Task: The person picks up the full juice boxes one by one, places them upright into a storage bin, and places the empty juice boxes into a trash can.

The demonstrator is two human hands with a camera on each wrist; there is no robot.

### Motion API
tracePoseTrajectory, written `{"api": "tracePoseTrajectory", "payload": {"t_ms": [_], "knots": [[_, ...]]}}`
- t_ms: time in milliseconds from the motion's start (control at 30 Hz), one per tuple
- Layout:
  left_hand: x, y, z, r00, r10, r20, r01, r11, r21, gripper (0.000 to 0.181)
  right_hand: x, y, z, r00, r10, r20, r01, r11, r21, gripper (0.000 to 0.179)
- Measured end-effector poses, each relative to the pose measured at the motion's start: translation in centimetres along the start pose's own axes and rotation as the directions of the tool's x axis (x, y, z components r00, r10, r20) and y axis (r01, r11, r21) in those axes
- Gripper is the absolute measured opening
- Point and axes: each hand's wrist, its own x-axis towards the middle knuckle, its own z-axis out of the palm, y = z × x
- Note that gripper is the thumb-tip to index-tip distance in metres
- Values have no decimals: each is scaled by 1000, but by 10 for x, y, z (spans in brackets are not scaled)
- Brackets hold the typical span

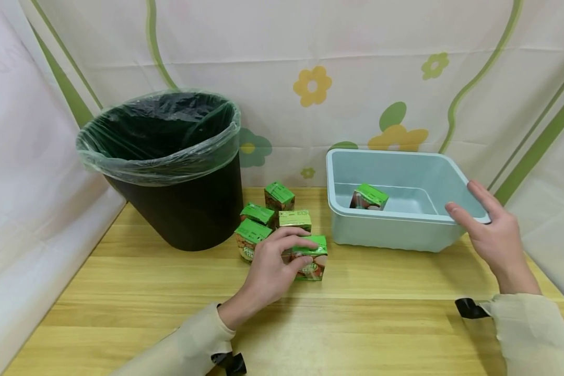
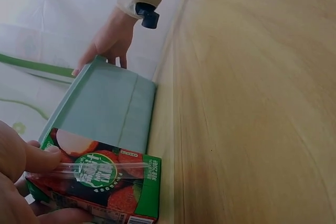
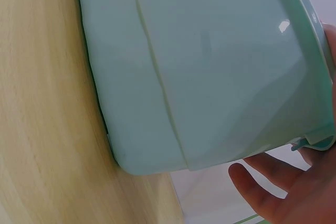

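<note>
The left hand has its thumb and fingers closed around a small juice box, which is at the front of a little group, on or just above the table. The box looks like stiff card, likely light enough for one hand, but a hard squeeze might dent it. Its shiny sides could be slippery, so the flat front and back seem the best places to hold. The right hand is partly open, with its thumb over the rim of a blue tub, gripping that end. Another juice box sits in the tub, and four more boxes stand near the left hand. The table is smooth, pale wood. A black bin with a see-through bag stands at the left, and flowery cloth hangs behind.
</note>
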Motion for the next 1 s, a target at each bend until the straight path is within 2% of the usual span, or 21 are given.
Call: {"api": "tracePoseTrajectory", "payload": {"t_ms": [200, 467, 700, 867, 1000], "knots": [[0, 0, 1, 1000, 0, -5, 0, 998, -69, 26, 0, -1, -2, 1000, -12, 3, 11, 1000, 6, 76], [3, 5, 0, 999, 22, -46, -26, 996, -84, 22, 0, 0, -2, 1000, -13, 4, 13, 1000, 9, 76], [12, 21, -10, 998, 22, -58, -31, 985, -170, 20, 0, 2, -1, 1000, -13, 6, 13, 1000, 12, 76], [20, 32, -18, 997, 23, -77, -37, 984, -176, 20, -1, 2, -1, 1000, -11, 3, 11, 1000, 15, 76], [28, 40, -26, 992, 38, -118, -59, 982, -179, 19, 0, 2, 0, 1000, -16, -2, 16, 1000, 5, 76]]}}
